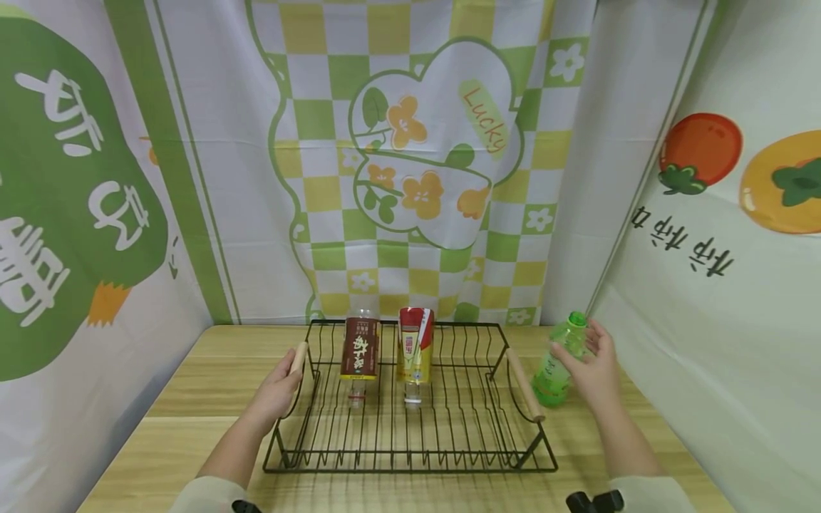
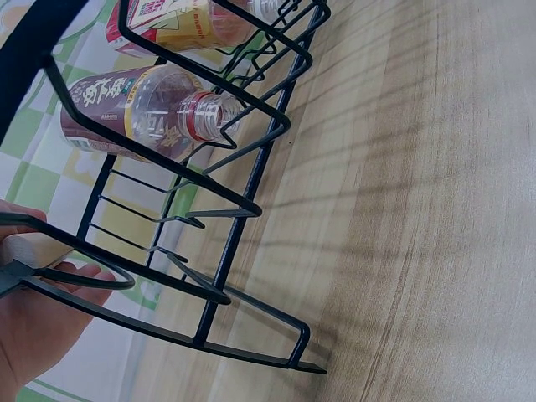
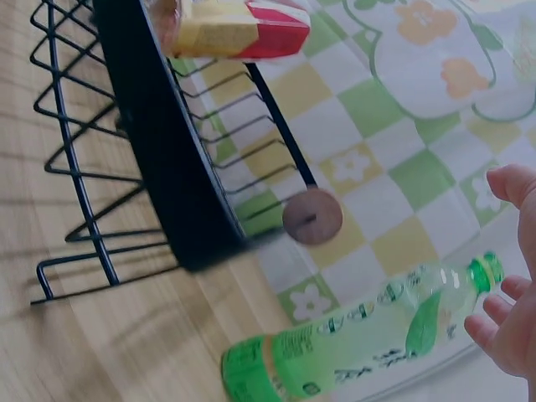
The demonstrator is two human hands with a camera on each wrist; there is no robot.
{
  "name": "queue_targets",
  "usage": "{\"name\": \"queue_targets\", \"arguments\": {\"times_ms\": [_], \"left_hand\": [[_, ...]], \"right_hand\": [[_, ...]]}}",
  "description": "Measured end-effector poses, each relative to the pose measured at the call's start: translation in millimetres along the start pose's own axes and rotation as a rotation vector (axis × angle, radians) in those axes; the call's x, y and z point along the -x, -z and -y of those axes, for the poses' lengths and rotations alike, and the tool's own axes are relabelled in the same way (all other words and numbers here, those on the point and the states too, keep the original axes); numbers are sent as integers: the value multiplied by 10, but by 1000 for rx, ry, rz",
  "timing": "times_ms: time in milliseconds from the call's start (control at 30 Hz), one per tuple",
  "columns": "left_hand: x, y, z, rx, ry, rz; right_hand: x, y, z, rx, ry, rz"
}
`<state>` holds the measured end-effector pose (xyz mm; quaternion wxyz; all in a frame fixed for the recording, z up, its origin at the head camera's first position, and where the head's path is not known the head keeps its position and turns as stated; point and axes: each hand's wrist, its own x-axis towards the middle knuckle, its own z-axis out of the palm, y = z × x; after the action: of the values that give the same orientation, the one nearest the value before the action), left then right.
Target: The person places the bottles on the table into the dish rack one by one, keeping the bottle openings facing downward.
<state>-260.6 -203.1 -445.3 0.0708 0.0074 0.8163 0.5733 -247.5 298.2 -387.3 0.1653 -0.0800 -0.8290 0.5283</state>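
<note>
Head view: rack [image 1: 410, 470] holds two bottles [image 1: 361, 349], left hand [image 1: 276, 392] gripping handle [image 1: 299, 358], right hand [image 1: 593, 370] spread around the seemingly remaining green bottle [image 1: 553, 381].

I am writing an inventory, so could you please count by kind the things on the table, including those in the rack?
Bottles: 3 (green bottle, brown-label bottle, red-yellow-label bottle)
Rack: 1
Total: 4
</note>
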Motion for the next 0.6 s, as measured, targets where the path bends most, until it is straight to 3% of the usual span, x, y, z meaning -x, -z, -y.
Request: {"name": "queue_targets", "arguments": {"times_ms": [167, 600], "left_hand": [[1, 4, -1, 1, -1, 3], [-20, 3, 24, 2, -6, -4]], "right_hand": [[-52, 41, -115, 30, -38, -46], [-236, -15, -391, 76, -101, -9]]}}
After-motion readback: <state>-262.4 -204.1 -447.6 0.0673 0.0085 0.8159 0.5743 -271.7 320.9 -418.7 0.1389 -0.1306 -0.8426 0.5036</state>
